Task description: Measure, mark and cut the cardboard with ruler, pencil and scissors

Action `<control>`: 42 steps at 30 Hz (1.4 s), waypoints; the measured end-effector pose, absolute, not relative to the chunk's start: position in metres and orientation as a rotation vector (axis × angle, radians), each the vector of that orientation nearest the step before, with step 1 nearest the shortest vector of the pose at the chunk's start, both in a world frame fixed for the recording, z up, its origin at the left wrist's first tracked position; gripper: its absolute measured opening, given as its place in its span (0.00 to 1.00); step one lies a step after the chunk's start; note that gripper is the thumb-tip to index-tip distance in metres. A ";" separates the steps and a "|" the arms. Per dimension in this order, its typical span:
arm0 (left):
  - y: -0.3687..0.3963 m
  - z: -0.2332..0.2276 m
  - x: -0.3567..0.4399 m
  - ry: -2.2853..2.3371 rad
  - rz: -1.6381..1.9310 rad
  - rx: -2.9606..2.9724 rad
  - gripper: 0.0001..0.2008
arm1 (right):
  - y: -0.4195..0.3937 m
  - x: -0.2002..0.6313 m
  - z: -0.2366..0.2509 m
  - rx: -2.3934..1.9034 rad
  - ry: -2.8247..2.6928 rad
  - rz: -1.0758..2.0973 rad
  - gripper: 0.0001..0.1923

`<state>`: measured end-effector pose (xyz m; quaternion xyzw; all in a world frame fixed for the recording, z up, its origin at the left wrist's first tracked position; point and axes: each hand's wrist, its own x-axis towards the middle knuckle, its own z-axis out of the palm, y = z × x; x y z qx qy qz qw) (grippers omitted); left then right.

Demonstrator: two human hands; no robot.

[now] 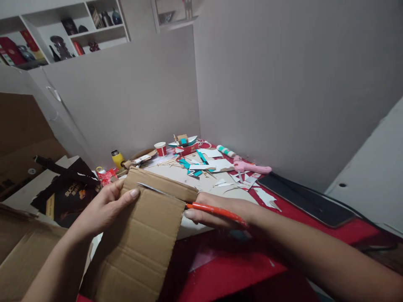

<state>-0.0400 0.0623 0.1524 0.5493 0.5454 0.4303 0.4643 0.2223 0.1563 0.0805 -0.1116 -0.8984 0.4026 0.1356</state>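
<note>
Brown cardboard (147,239) is creased; scissors (203,206) are orange-handled.

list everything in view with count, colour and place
cardboard piece: 1, brown, centre front
scissors: 1, orange-handled, across the cardboard piece
model boat: 1, white, teal and brown, far corner
paper cup: 1, red and white, left of the model boat
bottle: 1, yellow, dark top, left of the paper cup
scraps: many, mostly white and teal, mid-table
glue gun: 1, pink, right of the scraps
tube: 1, white and green, beyond the glue gun
flat slab: 1, black, right
printed packaging: 1, mostly black, left
cardboard box: at least 1, brown, left edge
wall shelf: 1, white, upper left, holding assorted items
table cover: 1, red, below
left hand: 1, bare, gripping the cardboard piece
right hand: 1, bare, holding the scissors
</note>
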 end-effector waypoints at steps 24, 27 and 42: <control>0.086 0.165 -0.030 1.742 1.754 1.658 0.16 | 0.160 0.194 0.058 -0.695 -1.931 1.310 0.34; 0.072 0.141 -0.008 1.578 2.029 1.506 0.11 | 0.160 0.191 0.060 -0.704 -1.810 1.299 0.35; 0.084 0.083 0.060 0.915 1.655 0.405 0.07 | 0.152 0.178 0.043 -0.597 -1.533 1.525 0.33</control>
